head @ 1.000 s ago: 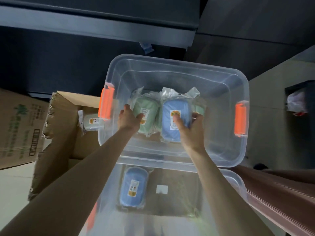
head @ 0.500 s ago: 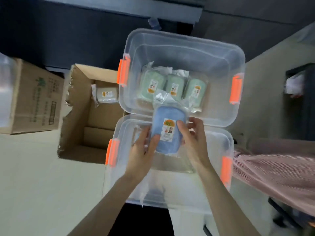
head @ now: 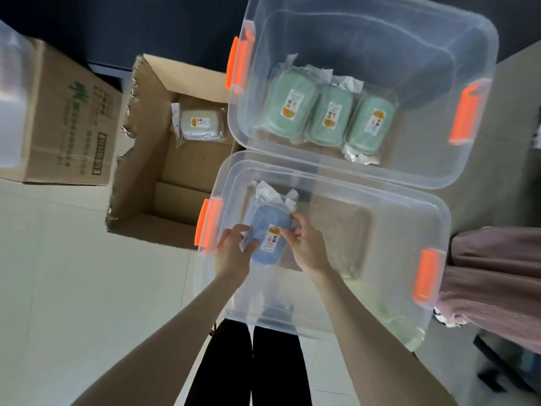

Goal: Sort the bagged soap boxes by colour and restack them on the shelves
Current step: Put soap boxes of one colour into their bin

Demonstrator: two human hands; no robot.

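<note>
Head view, looking down: where is the blue soap box (head: 265,241) at this moment?

Inside the near clear bin (head: 389,247), towards its left end. It is in its plastic bag, label facing up, and both hands are on it.

How do the fingers sit?

The left hand (head: 231,254) has its fingers curled round the left edge of the bag, thumb on top. The right hand (head: 307,244) pinches the right edge, close to the label. So both grip the same box. Whether it rests on the bin's bottom or is held just above it, I cannot tell.

And the green ones?

Three green soap boxes (head: 330,114) lie side by side in the far clear bin (head: 366,33). Each is bagged, label up, and touches its neighbour. The two bins stand edge to edge, and both carry orange latches (head: 426,276) at their short ends.

Anything beside the bins?

An open cardboard box (head: 152,183) sits on the floor (head: 73,273) just left of them, with one pale bagged soap box (head: 200,124) at its far end. A closed carton (head: 67,118) with green print stands further left. A pink striped garment (head: 497,273) shows at the right edge, and the person's dark trouser legs (head: 248,361) show below the near bin.
</note>
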